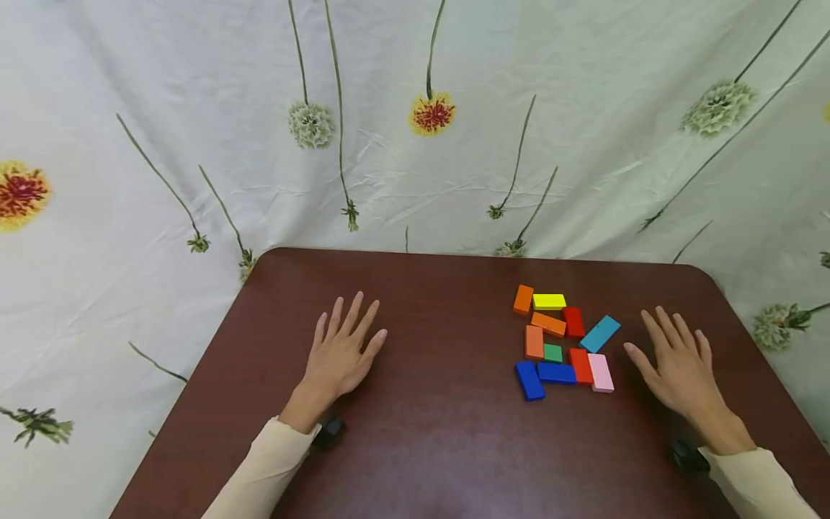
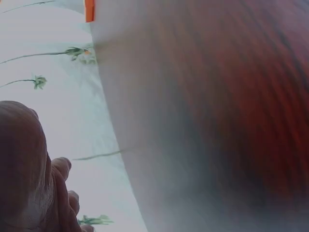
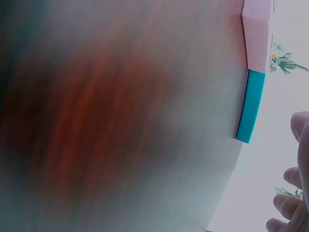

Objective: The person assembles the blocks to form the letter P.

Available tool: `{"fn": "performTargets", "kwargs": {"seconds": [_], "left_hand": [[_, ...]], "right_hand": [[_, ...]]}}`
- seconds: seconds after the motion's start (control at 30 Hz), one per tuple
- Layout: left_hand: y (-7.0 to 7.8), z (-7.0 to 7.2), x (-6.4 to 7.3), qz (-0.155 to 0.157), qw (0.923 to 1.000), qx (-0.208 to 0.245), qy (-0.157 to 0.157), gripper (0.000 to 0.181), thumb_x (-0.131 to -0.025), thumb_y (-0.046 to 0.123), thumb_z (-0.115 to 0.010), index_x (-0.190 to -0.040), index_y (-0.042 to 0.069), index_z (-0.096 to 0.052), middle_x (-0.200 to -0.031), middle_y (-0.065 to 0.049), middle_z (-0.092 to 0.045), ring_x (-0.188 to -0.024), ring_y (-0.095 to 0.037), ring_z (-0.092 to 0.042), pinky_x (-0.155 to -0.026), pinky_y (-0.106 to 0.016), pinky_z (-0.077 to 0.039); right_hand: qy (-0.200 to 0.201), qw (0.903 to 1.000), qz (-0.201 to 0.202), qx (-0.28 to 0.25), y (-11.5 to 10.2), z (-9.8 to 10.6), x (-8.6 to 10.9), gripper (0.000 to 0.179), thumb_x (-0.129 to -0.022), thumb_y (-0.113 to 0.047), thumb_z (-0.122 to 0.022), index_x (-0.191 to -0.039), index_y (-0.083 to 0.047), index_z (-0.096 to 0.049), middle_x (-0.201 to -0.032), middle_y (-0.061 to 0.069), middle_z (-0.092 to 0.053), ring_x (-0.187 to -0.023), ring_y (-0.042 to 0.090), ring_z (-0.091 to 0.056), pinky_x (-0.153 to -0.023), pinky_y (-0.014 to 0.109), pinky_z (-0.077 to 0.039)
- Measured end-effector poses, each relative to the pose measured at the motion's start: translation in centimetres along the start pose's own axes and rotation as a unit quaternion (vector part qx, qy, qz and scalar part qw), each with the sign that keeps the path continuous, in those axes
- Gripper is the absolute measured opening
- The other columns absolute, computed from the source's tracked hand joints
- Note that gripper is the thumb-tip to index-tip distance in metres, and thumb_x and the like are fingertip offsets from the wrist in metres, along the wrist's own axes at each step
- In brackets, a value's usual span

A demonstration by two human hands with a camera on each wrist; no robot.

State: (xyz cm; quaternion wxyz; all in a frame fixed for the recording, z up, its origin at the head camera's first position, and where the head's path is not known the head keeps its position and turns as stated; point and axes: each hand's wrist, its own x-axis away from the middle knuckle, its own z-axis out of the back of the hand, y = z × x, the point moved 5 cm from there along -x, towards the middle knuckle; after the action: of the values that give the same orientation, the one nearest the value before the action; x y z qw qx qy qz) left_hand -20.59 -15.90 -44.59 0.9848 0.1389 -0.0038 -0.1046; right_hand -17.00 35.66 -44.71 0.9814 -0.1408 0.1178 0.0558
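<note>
Palm down on the left side of the dark wooden table (image 1: 428, 447), my left hand (image 1: 338, 355) has its fingers spread and holds nothing. My right hand (image 1: 681, 367) lies in the same way at the right, just beside a loose group of coloured blocks. Closest to it are a pink block (image 1: 601, 373) and a light blue block (image 1: 599, 334); both show in the right wrist view as a pink block (image 3: 257, 34) and a teal-looking block (image 3: 250, 106). The group also has red (image 1: 580, 366), orange (image 1: 548, 324), yellow (image 1: 549, 302), green (image 1: 552, 352) and dark blue blocks (image 1: 530, 380).
A white cloth (image 1: 389, 173) printed with flowers hangs behind the table and shows at both sides. A dark wrist device (image 1: 329, 431) sits under the left cuff, another device (image 1: 689, 456) under the right. In the left wrist view an orange block (image 2: 89, 10) shows at the top.
</note>
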Motion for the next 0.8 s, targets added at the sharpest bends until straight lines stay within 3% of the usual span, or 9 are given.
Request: {"fn": "performTargets", "kwargs": {"seconds": [0.53, 0.8], "left_hand": [[3.7, 0.1, -0.1, -0.032, 0.9988, 0.037, 0.008, 0.064, -0.105, 0.061, -0.022, -0.162, 0.031, -0.016, -0.170, 0.001, -0.003, -0.157, -0.030, 0.005, -0.123, -0.058, -0.003], [5.9, -0.6, 0.3, -0.049, 0.9969, 0.059, -0.017, 0.063, -0.106, 0.060, -0.019, -0.162, 0.033, -0.011, -0.169, 0.006, 0.004, -0.157, -0.027, 0.006, -0.123, -0.057, -0.003]], "right_hand": [[-0.026, 0.9993, -0.022, 0.016, -1.5, -1.0, -1.4, 0.071, -0.103, -0.047, -0.046, -0.154, 0.000, -0.029, -0.159, 0.031, -0.023, -0.145, 0.053, -0.017, -0.113, 0.072, -0.008], [-0.031, 0.9995, -0.011, 0.003, -2.3, -1.5, -1.8, 0.069, -0.103, -0.045, -0.049, -0.151, 0.002, -0.034, -0.157, 0.033, -0.026, -0.141, 0.055, -0.021, -0.111, 0.074, -0.013]]}}
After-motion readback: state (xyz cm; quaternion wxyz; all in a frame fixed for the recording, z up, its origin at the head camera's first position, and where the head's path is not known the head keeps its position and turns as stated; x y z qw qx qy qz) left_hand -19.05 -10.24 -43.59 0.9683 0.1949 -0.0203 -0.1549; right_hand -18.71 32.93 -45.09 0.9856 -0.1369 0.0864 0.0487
